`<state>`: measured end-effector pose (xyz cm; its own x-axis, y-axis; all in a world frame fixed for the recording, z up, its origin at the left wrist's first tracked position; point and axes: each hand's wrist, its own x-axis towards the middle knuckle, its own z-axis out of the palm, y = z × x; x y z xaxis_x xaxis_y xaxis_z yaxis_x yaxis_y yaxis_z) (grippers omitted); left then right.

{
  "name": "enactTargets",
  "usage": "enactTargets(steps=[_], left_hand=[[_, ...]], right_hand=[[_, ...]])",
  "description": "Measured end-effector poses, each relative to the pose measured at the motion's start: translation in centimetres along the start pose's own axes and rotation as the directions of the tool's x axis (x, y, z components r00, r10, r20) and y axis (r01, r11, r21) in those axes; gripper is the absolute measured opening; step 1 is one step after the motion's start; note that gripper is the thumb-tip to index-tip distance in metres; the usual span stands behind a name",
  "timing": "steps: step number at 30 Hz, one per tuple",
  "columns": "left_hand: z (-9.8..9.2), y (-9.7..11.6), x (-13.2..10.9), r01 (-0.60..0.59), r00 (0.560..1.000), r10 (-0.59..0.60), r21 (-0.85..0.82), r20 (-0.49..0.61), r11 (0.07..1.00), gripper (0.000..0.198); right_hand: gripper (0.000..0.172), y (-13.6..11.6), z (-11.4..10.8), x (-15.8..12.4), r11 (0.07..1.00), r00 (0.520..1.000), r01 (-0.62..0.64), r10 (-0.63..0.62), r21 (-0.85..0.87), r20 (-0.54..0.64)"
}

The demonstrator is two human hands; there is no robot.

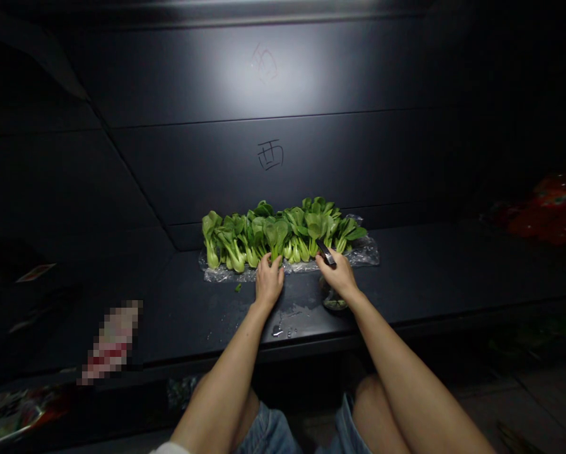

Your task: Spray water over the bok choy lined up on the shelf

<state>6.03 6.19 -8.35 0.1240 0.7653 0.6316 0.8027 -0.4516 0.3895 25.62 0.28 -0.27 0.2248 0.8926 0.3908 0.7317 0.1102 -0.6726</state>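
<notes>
Several heads of bok choy [238, 236] stand in a packed row on clear plastic film [368, 251], against the dark back wall. My left hand [269, 284] is closed around the base of one head of bok choy [276, 232] at the front of the row. In my right hand [338, 274] is a spray bottle [334, 301] with a black spray head and a see-through body, held upright just in front of the leaves. My palm hides part of the bottle.
Water drops [277, 329] and a torn leaf scrap [238, 287] lie on the dark shelf [192, 315]. A blurred-out item [113, 340] is at the left. Red packages [548, 211] sit at the far right. The shelf's front edge runs above my knees.
</notes>
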Motion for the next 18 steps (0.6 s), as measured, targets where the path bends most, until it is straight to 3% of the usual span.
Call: enactTargets(steps=[8, 18], left_hand=[[0.1, -0.2, -0.1, -0.002, 1.000, 0.002, -0.017, -0.008, 1.000, 0.035], [0.1, 0.2, -0.2, 0.006, 1.000, -0.006, -0.021, 0.003, 1.000, 0.035]], right_hand=[[0.025, 0.7, -0.3, 0.1, 0.999, 0.999, -0.031, 0.032, 0.025, -0.042], [0.025, 1.7, -2.1, 0.0, 0.984, 0.990, -0.120, 0.110, -0.130, -0.083]])
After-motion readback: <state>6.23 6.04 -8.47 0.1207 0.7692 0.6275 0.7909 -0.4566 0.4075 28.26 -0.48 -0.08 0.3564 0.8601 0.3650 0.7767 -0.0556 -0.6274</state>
